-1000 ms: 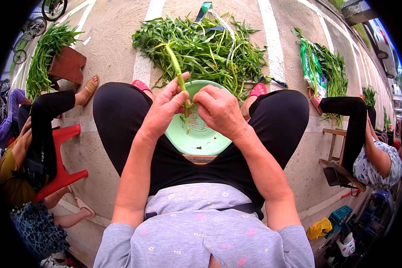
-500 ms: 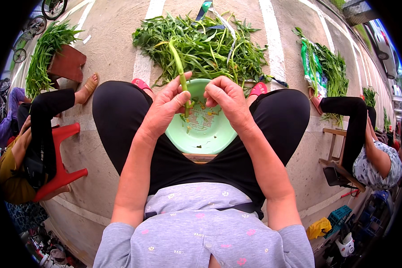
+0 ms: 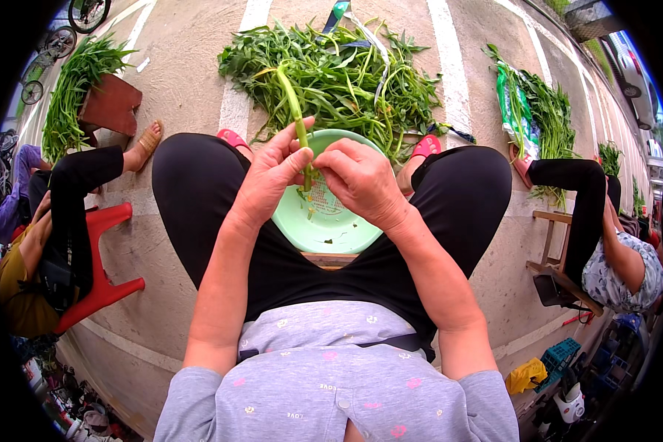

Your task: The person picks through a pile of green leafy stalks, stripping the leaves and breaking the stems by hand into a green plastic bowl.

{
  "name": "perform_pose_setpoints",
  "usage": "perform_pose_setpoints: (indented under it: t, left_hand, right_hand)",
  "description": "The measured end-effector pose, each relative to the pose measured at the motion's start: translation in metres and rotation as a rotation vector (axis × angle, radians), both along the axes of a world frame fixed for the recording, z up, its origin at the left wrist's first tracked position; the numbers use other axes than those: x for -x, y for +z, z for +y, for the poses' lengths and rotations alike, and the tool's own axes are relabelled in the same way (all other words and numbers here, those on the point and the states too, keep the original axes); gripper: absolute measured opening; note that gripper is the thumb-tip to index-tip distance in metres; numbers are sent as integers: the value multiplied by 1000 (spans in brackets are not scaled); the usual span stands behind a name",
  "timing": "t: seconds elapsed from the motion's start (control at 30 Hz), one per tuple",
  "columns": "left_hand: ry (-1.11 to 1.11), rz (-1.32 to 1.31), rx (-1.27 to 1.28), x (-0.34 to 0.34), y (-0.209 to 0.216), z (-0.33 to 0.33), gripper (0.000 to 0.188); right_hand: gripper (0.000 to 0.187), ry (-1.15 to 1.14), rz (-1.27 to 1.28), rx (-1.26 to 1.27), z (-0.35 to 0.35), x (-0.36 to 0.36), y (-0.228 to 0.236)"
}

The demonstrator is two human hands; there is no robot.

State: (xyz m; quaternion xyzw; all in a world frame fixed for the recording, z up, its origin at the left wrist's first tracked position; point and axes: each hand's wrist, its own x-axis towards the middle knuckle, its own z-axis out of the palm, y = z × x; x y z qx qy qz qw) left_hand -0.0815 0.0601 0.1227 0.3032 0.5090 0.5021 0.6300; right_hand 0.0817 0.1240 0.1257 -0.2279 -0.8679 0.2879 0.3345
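Observation:
My left hand grips a thick green vegetable stem that stands nearly upright, its upper end bent over to the left. Close against the stem's lower part, the fingers of my right hand are pinched together; whether anything is between them is hidden. Under both hands a pale green plastic basin rests between my knees, with a few small plant scraps on its bottom. Beyond the basin lies a broad heap of leafy green vegetable stems on the ground.
To the left, a person sits on a red plastic stool, near greens piled by a reddish-brown box. On the right, another person sits on a wooden stool beside more greens. White lines cross the paving.
My right hand has moved left, from over the basin's right side to the lower part of the stem. The left hand and the stem have barely moved.

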Motion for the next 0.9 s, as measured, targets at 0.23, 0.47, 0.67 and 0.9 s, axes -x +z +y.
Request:
perform_pose_setpoints:
  t: [0.23,0.47,0.67,0.9]
  left_hand:
    - [-8,-11,1,-2,1,0,48]
    - [-5,-61,-8,-5,7,1,47]
    - [-3,-53,0,-5,8,-1,47]
    - [2,-48,-1,-3,3,1,47]
  right_hand:
    - [15,-44,-60,38,-5,1,-5]
    - [5,6,100,890,-9,2,-11]
    - [8,21,233,1197,3,-3,2]
    - [15,-19,223,845,-4,1,-8]
